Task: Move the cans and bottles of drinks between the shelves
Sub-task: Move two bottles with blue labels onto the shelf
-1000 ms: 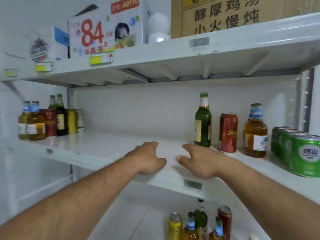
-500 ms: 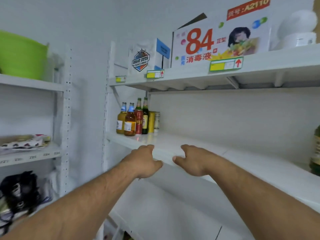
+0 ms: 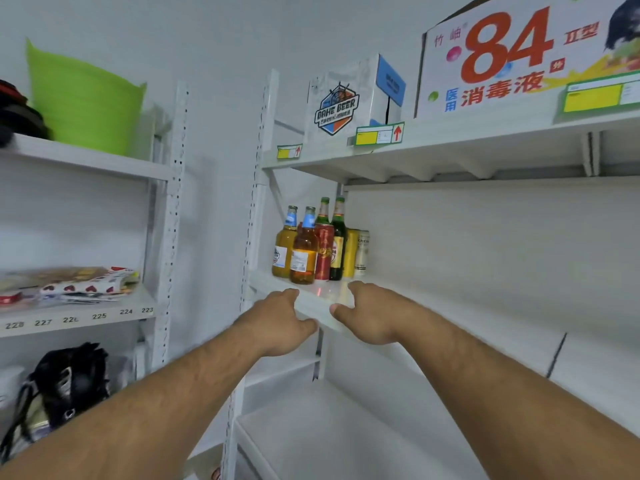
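A cluster of drinks stands at the left end of the white middle shelf (image 3: 433, 306): two amber bottles (image 3: 304, 252) with blue caps in front, a red can (image 3: 323, 251), two green bottles (image 3: 337, 244) behind, a yellow can (image 3: 350, 252) and a pale can (image 3: 362, 252). My left hand (image 3: 277, 322) hovers at the shelf's front edge just below the drinks, its fingers loosely curled and holding nothing. My right hand (image 3: 370, 313) reaches over the same edge a little to the right, also loosely curled with nothing in it. Neither hand touches a drink.
Above, the top shelf carries a BAHE BEER box (image 3: 353, 98) and a large "84" carton (image 3: 519, 57). The neighbouring rack on the left holds a green tub (image 3: 83, 109), printed packets (image 3: 86, 284) and a black bag (image 3: 69, 379). A lower white shelf (image 3: 329, 427) lies under my arms.
My view has swung left, away from the drinks on the right. The left cluster of drinks now sits close in front of my hands, which have travelled left along the shelf edge.
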